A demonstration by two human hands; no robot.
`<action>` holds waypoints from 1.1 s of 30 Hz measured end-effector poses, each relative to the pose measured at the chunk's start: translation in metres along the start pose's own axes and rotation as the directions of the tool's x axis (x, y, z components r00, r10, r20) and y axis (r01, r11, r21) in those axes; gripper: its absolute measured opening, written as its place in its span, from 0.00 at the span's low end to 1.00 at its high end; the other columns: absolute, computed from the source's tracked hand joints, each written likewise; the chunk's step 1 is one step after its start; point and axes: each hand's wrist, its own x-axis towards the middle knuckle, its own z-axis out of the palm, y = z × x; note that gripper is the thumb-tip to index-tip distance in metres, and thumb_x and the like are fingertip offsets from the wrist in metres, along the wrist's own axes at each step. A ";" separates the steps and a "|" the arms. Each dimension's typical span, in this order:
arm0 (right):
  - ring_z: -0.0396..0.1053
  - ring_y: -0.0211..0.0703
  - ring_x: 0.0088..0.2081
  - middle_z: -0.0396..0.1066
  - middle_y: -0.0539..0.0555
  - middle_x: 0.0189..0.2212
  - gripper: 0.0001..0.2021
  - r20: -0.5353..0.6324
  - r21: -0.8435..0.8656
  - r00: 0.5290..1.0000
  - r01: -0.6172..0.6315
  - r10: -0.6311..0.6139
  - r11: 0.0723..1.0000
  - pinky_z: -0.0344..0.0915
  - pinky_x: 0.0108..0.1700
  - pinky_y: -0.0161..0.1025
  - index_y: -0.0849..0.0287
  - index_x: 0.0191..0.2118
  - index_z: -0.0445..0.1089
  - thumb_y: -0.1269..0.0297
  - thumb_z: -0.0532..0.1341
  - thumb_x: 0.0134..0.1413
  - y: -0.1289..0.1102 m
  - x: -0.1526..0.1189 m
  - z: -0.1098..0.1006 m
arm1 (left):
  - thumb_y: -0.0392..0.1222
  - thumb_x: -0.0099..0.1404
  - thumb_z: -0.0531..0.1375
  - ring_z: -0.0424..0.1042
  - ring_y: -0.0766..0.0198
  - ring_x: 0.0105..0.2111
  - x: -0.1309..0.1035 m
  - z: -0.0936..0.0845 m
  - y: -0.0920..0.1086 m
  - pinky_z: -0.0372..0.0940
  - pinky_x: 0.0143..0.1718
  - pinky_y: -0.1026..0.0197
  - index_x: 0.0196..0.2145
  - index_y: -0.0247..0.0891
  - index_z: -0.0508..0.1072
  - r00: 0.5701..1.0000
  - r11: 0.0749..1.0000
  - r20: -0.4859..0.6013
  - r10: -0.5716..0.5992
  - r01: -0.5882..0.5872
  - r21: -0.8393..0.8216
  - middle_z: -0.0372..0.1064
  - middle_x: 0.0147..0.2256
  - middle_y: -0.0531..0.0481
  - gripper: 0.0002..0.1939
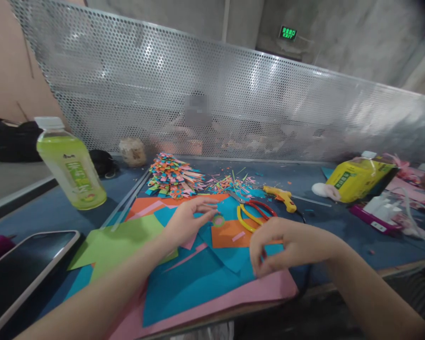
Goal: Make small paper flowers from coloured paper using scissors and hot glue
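Note:
My left hand (194,218) hovers over the coloured paper with its fingers stretched out and the thumb apart from them. Right at its thumb tip is a small green ring (218,221) with a pinkish middle; whether the thumb touches it I cannot tell. My right hand (286,243) is bent down above the front right of the blue paper (194,283), fingers curled toward the thumb; anything between the tips is hidden. Beyond it lie scissors (253,215) with red and yellow handles, partly on an orange sheet (230,236). A green sheet (127,241) lies under my left forearm.
A cone of layered paper strips (173,177) stands behind the sheets, beside scattered paper snippets (233,183). A yellow glue gun (281,196) lies to their right. At left are a drink bottle (72,165) and a phone (28,269); at right, a yellow bottle (357,177).

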 end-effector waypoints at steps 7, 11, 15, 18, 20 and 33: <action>0.62 0.34 0.25 0.67 0.50 0.24 0.10 -0.552 -0.179 0.830 -0.205 0.074 0.962 0.57 0.26 0.32 0.60 0.30 0.68 0.57 0.60 0.45 0.028 0.043 0.005 | 0.42 0.54 0.59 0.72 0.66 0.26 -0.002 0.004 0.003 0.64 0.29 0.66 0.38 0.35 0.70 0.995 0.962 0.058 -0.076 0.089 -0.257 0.75 0.26 0.50 0.14; 0.61 0.34 0.23 0.64 0.48 0.20 0.11 -0.524 -0.091 0.850 -0.116 0.052 0.989 0.56 0.23 0.30 0.61 0.22 0.65 0.58 0.58 0.47 0.035 0.061 0.012 | 0.42 0.51 0.61 0.72 0.65 0.25 -0.003 0.003 0.006 0.64 0.28 0.65 0.37 0.34 0.70 0.992 0.952 0.046 -0.117 0.125 -0.280 0.74 0.23 0.51 0.15; 0.61 0.33 0.21 0.63 0.47 0.18 0.12 -0.504 0.118 0.853 -0.085 0.133 0.989 0.56 0.21 0.29 0.61 0.23 0.64 0.57 0.59 0.46 0.044 0.068 0.016 | 0.43 0.53 0.60 0.71 0.65 0.25 -0.003 0.001 0.011 0.63 0.25 0.66 0.41 0.35 0.68 0.983 0.950 -0.046 -0.176 0.158 -0.270 0.73 0.22 0.52 0.17; 0.56 0.28 0.16 0.61 0.46 0.15 0.15 -0.511 0.254 0.839 -0.061 0.187 0.965 0.52 0.18 0.28 0.61 0.23 0.64 0.53 0.60 0.44 0.052 0.070 0.014 | 0.43 0.55 0.58 0.72 0.65 0.29 -0.002 0.000 0.012 0.63 0.25 0.66 0.43 0.35 0.67 0.971 0.945 -0.104 -0.213 0.178 -0.275 0.74 0.27 0.50 0.18; 0.51 0.26 0.13 0.59 0.44 0.14 0.16 -0.533 0.346 0.812 -0.047 0.237 0.937 0.48 0.15 0.27 0.61 0.22 0.63 0.52 0.61 0.42 0.055 0.070 0.013 | 0.42 0.54 0.59 0.72 0.65 0.29 -0.001 0.000 0.010 0.63 0.25 0.67 0.43 0.36 0.67 0.973 0.948 -0.108 -0.205 0.169 -0.271 0.74 0.28 0.49 0.18; 0.48 0.25 0.11 0.55 0.41 0.09 0.16 -0.602 0.463 0.743 0.027 0.291 0.886 0.43 0.14 0.27 0.61 0.19 0.60 0.54 0.64 0.38 0.044 0.067 0.016 | 0.39 0.47 0.64 0.70 0.69 0.25 -0.002 -0.001 0.004 0.63 0.29 0.66 0.40 0.34 0.68 0.987 0.943 -0.042 -0.155 0.135 -0.303 0.72 0.24 0.53 0.21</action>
